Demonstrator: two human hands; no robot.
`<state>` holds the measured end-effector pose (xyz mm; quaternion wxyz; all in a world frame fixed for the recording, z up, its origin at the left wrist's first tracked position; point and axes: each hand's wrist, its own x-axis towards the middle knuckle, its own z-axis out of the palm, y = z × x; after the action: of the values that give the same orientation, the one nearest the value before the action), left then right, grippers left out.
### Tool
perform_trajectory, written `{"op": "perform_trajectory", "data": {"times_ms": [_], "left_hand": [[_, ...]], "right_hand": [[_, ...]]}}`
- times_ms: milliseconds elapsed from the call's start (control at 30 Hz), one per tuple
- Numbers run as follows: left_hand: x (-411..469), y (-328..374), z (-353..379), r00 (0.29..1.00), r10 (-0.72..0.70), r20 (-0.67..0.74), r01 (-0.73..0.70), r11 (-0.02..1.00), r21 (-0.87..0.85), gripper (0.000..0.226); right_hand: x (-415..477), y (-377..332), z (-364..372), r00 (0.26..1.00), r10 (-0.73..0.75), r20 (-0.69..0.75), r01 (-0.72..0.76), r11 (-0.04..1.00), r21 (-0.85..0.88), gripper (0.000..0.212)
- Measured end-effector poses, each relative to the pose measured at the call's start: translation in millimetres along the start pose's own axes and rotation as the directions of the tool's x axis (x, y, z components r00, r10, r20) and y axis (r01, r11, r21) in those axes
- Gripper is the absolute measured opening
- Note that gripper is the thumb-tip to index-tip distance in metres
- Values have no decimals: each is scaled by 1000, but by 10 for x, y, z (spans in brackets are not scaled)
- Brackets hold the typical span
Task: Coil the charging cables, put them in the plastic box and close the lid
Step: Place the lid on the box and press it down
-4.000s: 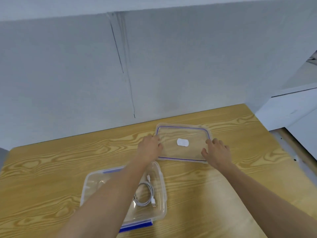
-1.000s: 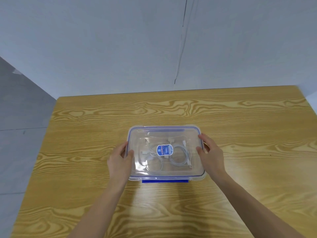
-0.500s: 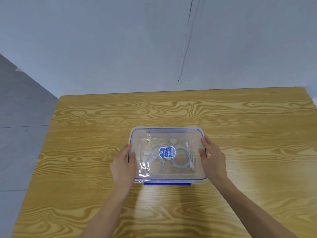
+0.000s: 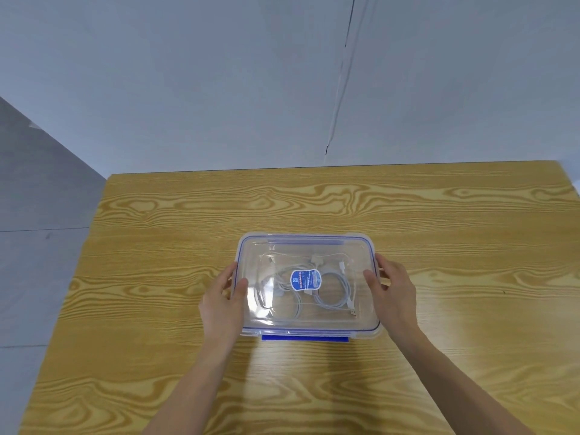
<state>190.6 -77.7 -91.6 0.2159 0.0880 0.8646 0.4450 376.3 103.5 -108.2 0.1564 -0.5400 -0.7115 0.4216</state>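
Observation:
A clear plastic box [image 4: 361, 332] with blue trim sits in the middle of the wooden table. Its transparent lid [image 4: 307, 246], with a blue oval sticker in the centre, lies on top of it. Through the lid I see white charging cables [image 4: 332, 293] coiled inside. My left hand [image 4: 222, 306] grips the box's left side, thumb on the lid's edge. My right hand [image 4: 392, 293] grips the right side the same way. A blue latch flap [image 4: 304, 338] sticks out flat at the near edge.
The wooden table [image 4: 439, 215] stands against a pale grey wall [image 4: 251, 73]. Grey floor [image 4: 37, 230] shows past the table's left edge.
Four seconds ago the lid lay apart on the table and my hands reached for it; now it rests on the box. In the last second my hands shifted only slightly on the sides.

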Motion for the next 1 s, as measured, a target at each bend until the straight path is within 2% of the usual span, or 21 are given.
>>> {"op": "perform_trajectory", "data": {"times_ms": [167,433,600,733,800,867,933,1000], "left_hand": [[-72,-72,-3,1000,-9,-21,8,998,-61,36],[-14,-47,-22,1000,0,14,0,1000,14,38],[24,-77,-8,993,-116,6,116,985,-129,33],[6,-49,-5,992,-125,-5,123,984,-126,31],[10,-28,-59,993,-108,42,110,993,-46,35],[95,41,-140,989,-65,135,51,993,108,47],[283,242,-191,976,36,213,-97,954,282,61],[530,551,-162,938,171,301,-284,877,388,71]], "right_hand": [[-35,-20,25,1000,-6,-13,7,997,78,42],[26,-59,22,999,26,32,-28,998,61,43],[68,-53,-3,985,169,24,-170,960,224,36],[99,-59,-19,976,216,23,-214,938,272,31],[124,-60,-54,973,223,54,-229,931,285,31],[139,-75,-96,970,225,91,-241,933,266,35],[117,-88,-149,967,239,88,-253,938,238,47],[42,-75,-199,961,270,64,-277,931,236,63]]}}
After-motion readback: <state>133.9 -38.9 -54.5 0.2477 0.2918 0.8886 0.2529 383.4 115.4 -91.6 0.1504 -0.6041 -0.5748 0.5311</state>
